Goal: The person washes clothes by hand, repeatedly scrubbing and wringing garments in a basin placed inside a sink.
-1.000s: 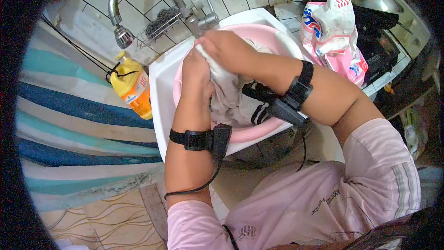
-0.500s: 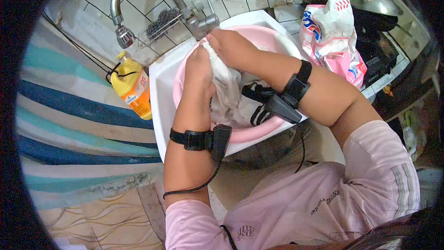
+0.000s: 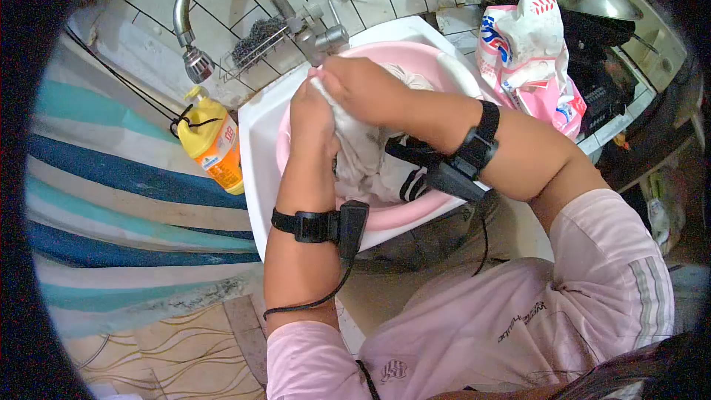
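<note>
The pink basin (image 3: 407,215) sits inside the white sink (image 3: 257,155), and the pale cloth (image 3: 354,150) is gathered in it, its upper end raised to the basin's far rim and its black-striped part lying near the basin's close side. The left hand (image 3: 312,110) closes around that raised end, above the basin's left part; the right hand (image 3: 357,87) presses against it from the other side, at the basin's far edge. The fingers of both look curled in and pinching the cloth between them, though the backs of the hands hide most fingertips, so I cannot tell how firmly each one grips.

The tap (image 3: 316,39) stands just beyond the basin, near the right knuckles; a wide swing away from the body could knock them against it. If the cloth is wet and heavy, a loose pinch could let the bunch slip down into the basin. The black device (image 3: 463,167) on the right forearm hangs over the basin's near right rim, so a lower elbow could dip it or catch it there. Left of the basin stands the yellow bottle (image 3: 211,133); right of it, the detergent bag (image 3: 527,55) could topple if that arm pushes outward.
</note>
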The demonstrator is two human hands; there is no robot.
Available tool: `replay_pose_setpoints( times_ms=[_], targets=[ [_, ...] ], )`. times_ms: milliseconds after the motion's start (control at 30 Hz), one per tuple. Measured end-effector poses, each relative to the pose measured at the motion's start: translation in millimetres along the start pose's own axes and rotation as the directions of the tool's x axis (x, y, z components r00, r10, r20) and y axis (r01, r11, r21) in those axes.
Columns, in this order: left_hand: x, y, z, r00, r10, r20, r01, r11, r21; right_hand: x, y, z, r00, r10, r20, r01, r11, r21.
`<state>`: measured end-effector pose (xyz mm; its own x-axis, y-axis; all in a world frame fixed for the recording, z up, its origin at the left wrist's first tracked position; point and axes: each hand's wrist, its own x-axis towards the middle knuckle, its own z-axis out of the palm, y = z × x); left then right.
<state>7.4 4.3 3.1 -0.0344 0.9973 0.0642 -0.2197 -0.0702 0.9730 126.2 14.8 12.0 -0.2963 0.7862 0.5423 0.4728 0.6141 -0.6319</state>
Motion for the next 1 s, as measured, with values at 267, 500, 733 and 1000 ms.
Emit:
replay_pose_setpoints(
  times_ms=[267,500,733,1000],
  targets=[
    [-4,5,5,0.993,-0.113,-0.028,0.114,0.993,0.033,12,19,1,0.997,0.066,0.035,-0.065,0.998,-0.012],
    [8,-9,-16,0.995,-0.103,-0.014,0.103,0.995,-0.003,-5,-13,-7,0.983,-0.139,0.117,0.136,0.99,0.033],
    [-16,16,15,0.999,0.05,-0.022,-0.047,0.991,0.123,14,25,0,0.999,-0.011,-0.041,0.014,0.998,0.061],
    [-2,15,-2,0.987,0.046,-0.154,-0.048,0.999,-0.004,20,31,1,0.972,0.227,-0.056,-0.124,0.704,0.699]
  ],
)
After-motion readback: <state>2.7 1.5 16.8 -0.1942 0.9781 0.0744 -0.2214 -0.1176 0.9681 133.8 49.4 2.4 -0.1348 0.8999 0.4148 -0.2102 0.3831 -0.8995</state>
